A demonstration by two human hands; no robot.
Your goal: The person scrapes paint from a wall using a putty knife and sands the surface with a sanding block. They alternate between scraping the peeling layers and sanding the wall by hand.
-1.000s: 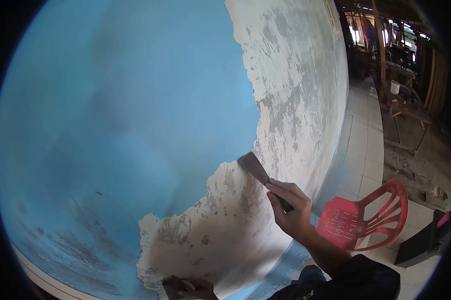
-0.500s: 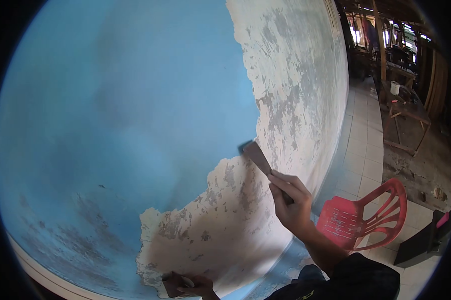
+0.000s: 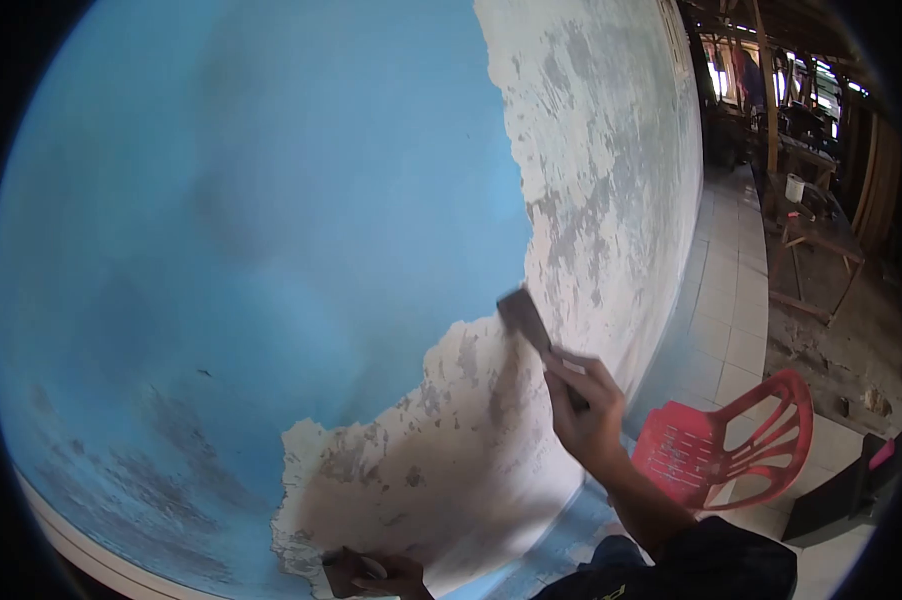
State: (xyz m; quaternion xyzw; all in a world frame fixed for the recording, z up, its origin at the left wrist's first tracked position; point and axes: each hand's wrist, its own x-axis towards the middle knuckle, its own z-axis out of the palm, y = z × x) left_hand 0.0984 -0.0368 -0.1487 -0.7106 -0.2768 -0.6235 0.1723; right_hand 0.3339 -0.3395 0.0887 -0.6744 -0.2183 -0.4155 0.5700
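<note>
My right hand point(image 3: 589, 410) is closed around the handle of a flat scraper point(image 3: 525, 318). The scraper's blade lies at the edge between the blue paint point(image 3: 371, 200) and the bare, patchy white wall surface point(image 3: 601, 200). Low in the view, my left hand point(image 3: 399, 577) holds a dark, flat-bladed tool point(image 3: 341, 574) near the bottom of the peeled area; its fingers are partly in shadow. Grey blotches mark the stripped part of the wall.
A red plastic chair point(image 3: 681, 450) stands on the tiled floor point(image 3: 723, 290) at the right. Behind it are a wooden table point(image 3: 821, 232) with a white cup point(image 3: 794, 188) on it, and a dark object point(image 3: 831, 505) at the lower right.
The camera view has shifted slightly. My right hand and the scraper have moved a little right and down in the view, and the blade is more upright. My left hand has barely moved.
</note>
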